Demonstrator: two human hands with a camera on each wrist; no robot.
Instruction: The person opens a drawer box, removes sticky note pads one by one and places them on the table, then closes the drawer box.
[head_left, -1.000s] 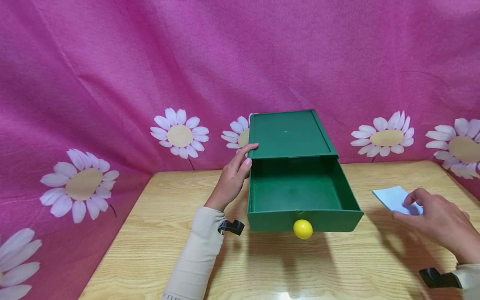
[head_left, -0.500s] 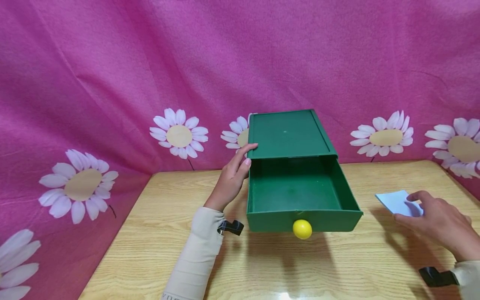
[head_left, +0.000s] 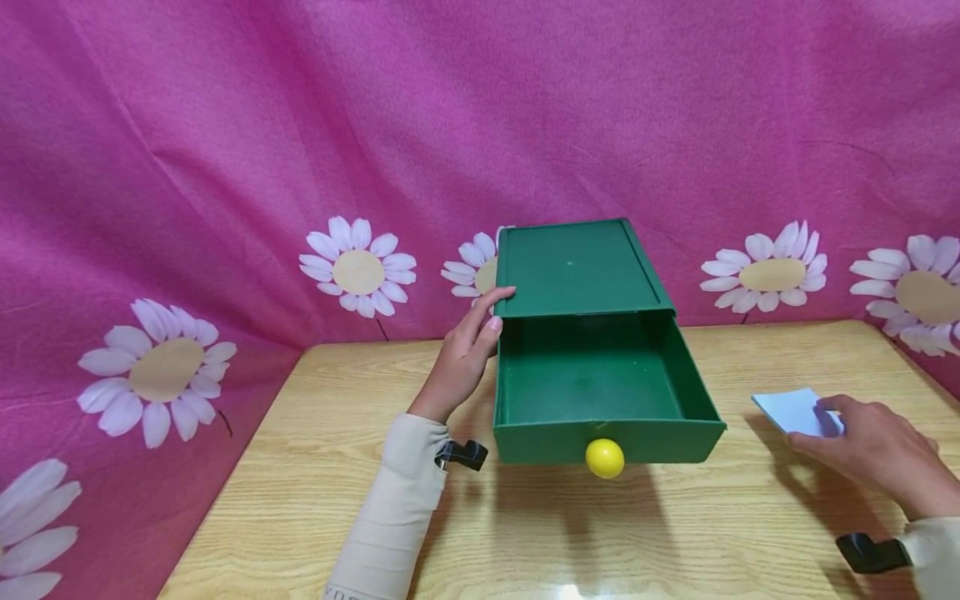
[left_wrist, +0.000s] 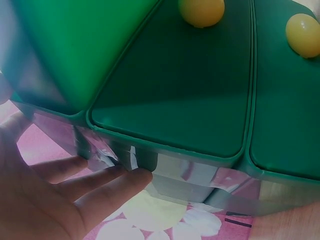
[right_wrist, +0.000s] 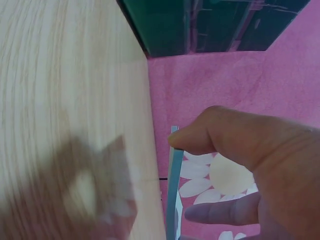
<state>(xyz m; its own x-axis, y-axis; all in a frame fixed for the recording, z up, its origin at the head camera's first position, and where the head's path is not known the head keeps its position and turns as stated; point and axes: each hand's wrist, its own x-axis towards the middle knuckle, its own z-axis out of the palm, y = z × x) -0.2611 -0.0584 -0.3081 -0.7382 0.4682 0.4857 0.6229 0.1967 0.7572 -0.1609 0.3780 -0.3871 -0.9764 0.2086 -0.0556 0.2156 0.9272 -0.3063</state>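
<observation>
Green drawer unit [head_left: 581, 271] sits right of centre in the frame, back end near the cloth; flat top with a raised rim, top drawer [head_left: 528, 443] pulled well out toward the viewer, bare green floor showing. Left wrist view has two more fronts below it, both closed, each with a round yellow knob.

Left to right from here: beige sleeve [head_left: 397, 508] at lower centre, black wrist mount [head_left: 465, 455] beside its cuff. Left hand [head_left: 459, 358]: fingers extended and slightly spread, resting against the unit's left side, index tip at the top edge; grips nothing. Yellow knob [head_left: 604, 458] centred on the open drawer's front, glossy.

Right of the unit, well apart: pale blue paper pad [head_left: 787, 407], thin, flat, squarish, edge-on in the right wrist view. Right hand [head_left: 873, 446], at the right edge, pinches it by its near right part, fingers nearly closed with only the pad between. Shadow falls on the wood beneath.

Surface: light wood-grain tabletop [head_left: 262, 500], glare spot at bottom centre. Room: magenta cloth [head_left: 600, 108] behind and down the left, printed with white daisies [head_left: 358, 272], beige centres.
</observation>
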